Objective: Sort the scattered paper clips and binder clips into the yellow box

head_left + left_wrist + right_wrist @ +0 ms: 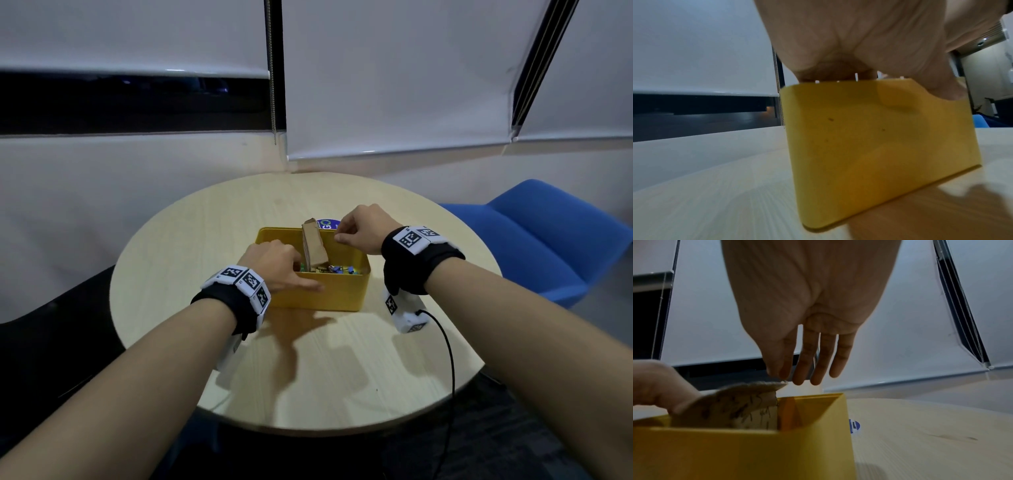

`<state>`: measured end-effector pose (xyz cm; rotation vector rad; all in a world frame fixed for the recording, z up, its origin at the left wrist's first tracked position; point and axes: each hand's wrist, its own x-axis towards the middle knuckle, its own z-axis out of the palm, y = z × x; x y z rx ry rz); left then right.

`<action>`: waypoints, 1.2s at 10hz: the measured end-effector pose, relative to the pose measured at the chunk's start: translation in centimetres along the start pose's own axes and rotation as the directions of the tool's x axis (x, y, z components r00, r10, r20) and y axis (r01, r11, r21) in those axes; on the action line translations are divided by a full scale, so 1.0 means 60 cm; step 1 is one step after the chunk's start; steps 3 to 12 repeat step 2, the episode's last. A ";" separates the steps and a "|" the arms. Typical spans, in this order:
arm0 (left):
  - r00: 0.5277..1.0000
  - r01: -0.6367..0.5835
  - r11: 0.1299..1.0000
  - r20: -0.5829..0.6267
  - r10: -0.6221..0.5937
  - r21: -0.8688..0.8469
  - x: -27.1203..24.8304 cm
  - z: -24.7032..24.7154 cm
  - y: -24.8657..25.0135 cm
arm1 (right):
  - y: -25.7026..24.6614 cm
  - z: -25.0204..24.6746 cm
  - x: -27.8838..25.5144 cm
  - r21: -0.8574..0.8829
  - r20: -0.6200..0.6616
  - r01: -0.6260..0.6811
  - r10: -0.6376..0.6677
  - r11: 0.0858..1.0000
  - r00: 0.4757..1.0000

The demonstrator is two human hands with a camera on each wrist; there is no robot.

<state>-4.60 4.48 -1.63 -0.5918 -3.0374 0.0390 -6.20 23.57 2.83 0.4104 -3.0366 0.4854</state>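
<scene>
1. The left hand [274,263] is nearest, at the box's [318,294] 9 o'clock wall, thumb outside, fingers curled over the rim.
2. The right hand [359,228] hovers at 1 o'clock, fingers hanging loose above the cardboard divider [313,246]; whether it holds anything is unclear.
3. Clips [337,269] lie inside the box, at mid-desk [205,240].
4. A sticker [327,224] sits at 12 o'clock.
</scene>
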 end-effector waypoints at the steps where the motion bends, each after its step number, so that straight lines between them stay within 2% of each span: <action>1: 0.995 0.020 1.000 -0.094 -0.019 0.008 -0.018 -0.021 -0.017 | -0.019 -0.017 -0.006 -0.001 -0.046 0.008 -0.008 1.000 0.999; 2: 0.978 0.035 0.997 -0.202 -0.047 -0.062 -0.037 -0.057 -0.034 | -0.043 -0.044 -0.016 0.069 -0.146 0.019 -0.009 0.997 0.989; 12: 0.978 0.035 0.997 -0.202 -0.047 -0.062 -0.037 -0.057 -0.034 | -0.043 -0.044 -0.016 0.069 -0.146 0.019 -0.009 0.997 0.989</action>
